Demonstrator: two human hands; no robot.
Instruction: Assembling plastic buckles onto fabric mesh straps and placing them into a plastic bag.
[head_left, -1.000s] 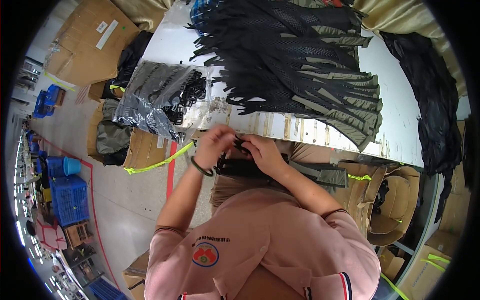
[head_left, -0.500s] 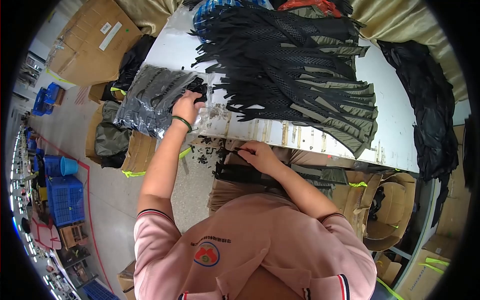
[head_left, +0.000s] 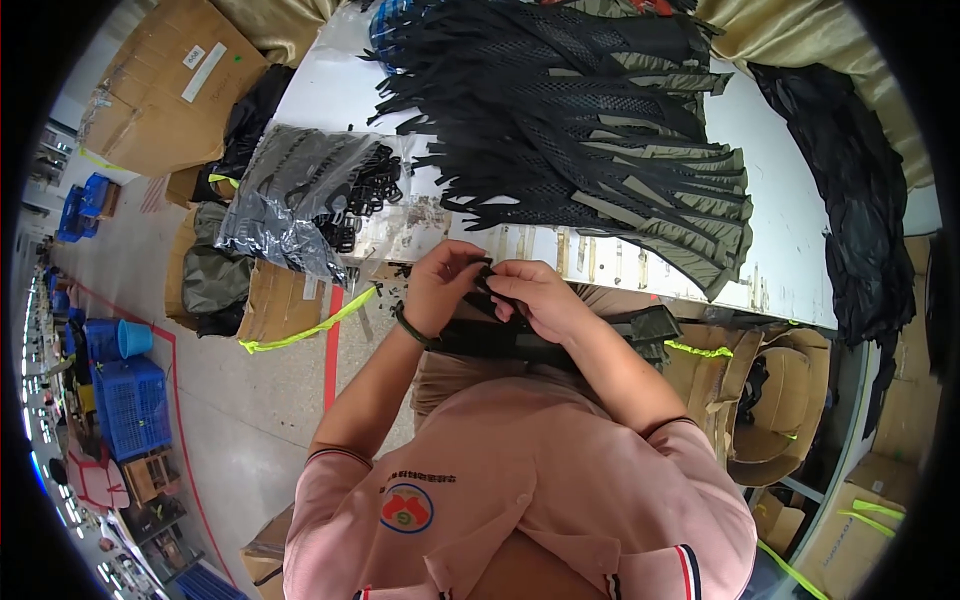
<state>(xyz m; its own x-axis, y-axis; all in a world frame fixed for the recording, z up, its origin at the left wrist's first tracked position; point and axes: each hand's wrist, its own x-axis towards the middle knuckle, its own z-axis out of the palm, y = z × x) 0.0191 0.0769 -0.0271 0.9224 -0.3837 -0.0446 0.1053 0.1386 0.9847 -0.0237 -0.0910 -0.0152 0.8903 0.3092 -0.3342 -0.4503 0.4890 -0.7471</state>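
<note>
Over my lap, close to the table's front edge, my two hands meet with fingertips nearly touching. My left hand (head_left: 438, 288) is closed in a pinch on a small black plastic buckle (head_left: 484, 270), mostly covered by the fingers. Pinched in my right hand (head_left: 542, 300) is the end of a black strap. Across my lap lies a black and olive fabric piece (head_left: 490, 338). On the table to the left, a clear plastic bag (head_left: 285, 190) spills many black buckles (head_left: 372, 188) from its mouth.
Black mesh and olive fabric pieces with strap ends (head_left: 570, 120) are heaped on the white table (head_left: 785, 200). Black fabric (head_left: 845, 200) hangs over its right side. Cardboard boxes stand left (head_left: 285, 305) and right (head_left: 775, 400). Blue crates (head_left: 130, 405) stand farther left.
My left hand has come back from the buckle bag to my right hand, bringing a buckle. My right hand has stayed near the lap with the strap end.
</note>
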